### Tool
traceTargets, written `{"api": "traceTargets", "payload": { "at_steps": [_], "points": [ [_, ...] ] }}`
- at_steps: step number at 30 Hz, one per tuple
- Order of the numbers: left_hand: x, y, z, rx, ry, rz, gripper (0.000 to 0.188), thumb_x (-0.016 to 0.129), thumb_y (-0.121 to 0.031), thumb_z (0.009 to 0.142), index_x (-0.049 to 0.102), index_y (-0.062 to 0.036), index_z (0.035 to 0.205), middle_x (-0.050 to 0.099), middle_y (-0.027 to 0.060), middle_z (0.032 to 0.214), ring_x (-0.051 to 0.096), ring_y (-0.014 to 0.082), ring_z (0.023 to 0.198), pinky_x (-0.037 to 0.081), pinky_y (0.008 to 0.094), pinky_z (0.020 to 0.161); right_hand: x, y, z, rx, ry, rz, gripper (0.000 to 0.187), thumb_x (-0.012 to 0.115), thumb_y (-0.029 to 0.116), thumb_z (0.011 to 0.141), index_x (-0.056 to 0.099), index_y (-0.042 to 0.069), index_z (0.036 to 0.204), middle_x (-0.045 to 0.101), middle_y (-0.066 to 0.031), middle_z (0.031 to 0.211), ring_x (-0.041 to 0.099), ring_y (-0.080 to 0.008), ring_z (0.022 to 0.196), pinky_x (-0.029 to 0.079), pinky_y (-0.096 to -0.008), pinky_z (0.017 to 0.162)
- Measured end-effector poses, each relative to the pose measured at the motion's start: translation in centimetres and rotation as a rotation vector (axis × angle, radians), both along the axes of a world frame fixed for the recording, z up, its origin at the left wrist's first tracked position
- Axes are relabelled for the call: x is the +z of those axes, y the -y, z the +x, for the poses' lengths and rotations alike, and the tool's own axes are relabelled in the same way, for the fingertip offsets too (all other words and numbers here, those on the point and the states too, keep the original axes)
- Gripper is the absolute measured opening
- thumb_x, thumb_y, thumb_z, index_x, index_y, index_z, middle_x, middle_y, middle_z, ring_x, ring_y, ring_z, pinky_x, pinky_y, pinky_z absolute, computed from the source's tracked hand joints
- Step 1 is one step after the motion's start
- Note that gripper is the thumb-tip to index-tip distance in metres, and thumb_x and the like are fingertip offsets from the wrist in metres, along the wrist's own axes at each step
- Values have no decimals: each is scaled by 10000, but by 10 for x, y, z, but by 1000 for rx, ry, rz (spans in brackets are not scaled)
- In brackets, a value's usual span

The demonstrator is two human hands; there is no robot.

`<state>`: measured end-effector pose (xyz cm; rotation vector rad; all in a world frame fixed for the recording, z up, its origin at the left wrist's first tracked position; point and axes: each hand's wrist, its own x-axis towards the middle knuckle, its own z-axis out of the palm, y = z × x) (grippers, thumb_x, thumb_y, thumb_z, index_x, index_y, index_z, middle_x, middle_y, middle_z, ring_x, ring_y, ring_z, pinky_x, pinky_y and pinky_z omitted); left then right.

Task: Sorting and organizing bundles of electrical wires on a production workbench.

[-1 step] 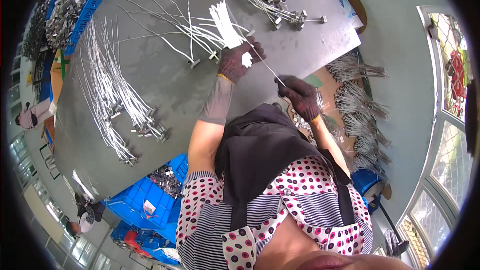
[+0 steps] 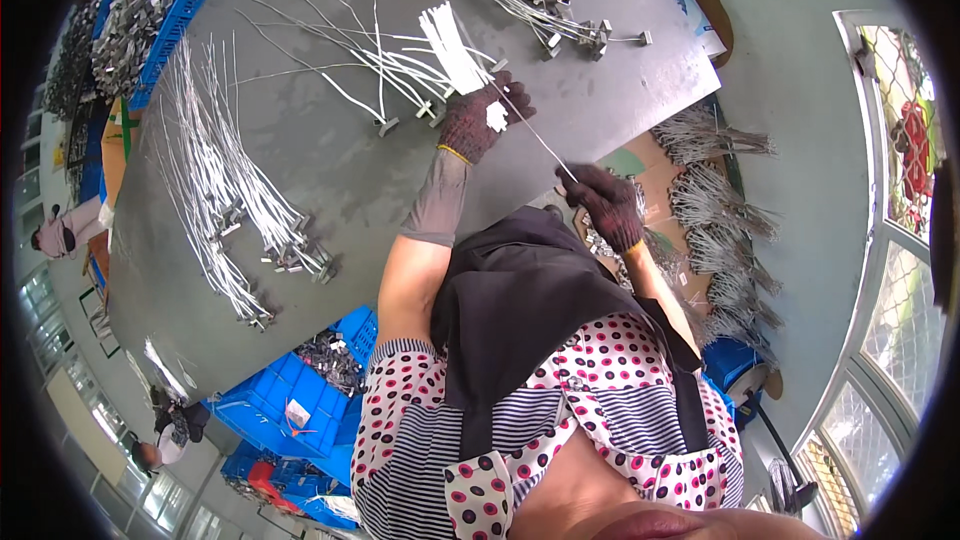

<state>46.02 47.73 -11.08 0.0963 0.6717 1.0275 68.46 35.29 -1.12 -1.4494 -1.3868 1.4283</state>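
Wire (image 2: 545, 146) pinched in right hand (image 2: 607, 207), slightly farther than before from left hand (image 2: 470, 128), curled round white tubes (image 2: 452, 50).

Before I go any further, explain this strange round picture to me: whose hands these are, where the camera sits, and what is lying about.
There is no robot here, just a person working with two hands in dark gloves. The camera is worn on the person's head and looks down; its wide lens bends straight edges. The picture's left is the person's own left. The left hand grips a bundle of short white tubes. The right hand pinches a thin wire that stretches across to the left hand. On the grey table lie groups of pale cords with small grey pieces at their ends.
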Motion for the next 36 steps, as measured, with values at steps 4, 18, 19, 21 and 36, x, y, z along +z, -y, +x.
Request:
{"api": "traceTargets", "payload": {
  "at_steps": [4,18,19,21,36],
  "points": [
    [-5,-4,25,76,56,-54,126,638,-88,922,612,-28,1029,665,141,897,677,325,831,578,591,823,-58,88,70,-192,73,-338,254,640,231,932,708,-4,1002,649,-36,742,579,-107,648,474,-258,605],
    [2,-22,30,298,15,156,195,680,-182,926,613,-69,1070,643,85,901,649,263,841,548,559,910,-109,266,191,-651,350,-668,325,754,327,859,678,15,802,602,-9,658,516,-100,599,421,-288,557],
    [8,-16,23,315,5,165,195,680,-182,926,613,-69,1070,643,85,901,649,263,841,548,559,910,-127,268,200,-642,282,-551,318,750,319,862,677,17,796,601,-11,654,517,-97,597,417,-285,547],
    [12,-9,28,264,-100,132,198,682,-188,928,627,-67,1075,650,90,926,651,261,852,548,554,906,-138,265,203,-653,216,-443,312,746,312,865,676,18,789,600,-13,649,517,-95,596,413,-283,538],
    [38,-3,-18,327,-302,113,260,651,-246,954,620,12,957,656,120,872,674,269,777,595,440,780,-126,167,167,-490,143,-403,334,719,332,871,635,44,725,553,8,601,479,-93,530,387,-270,504]
  ]
}}
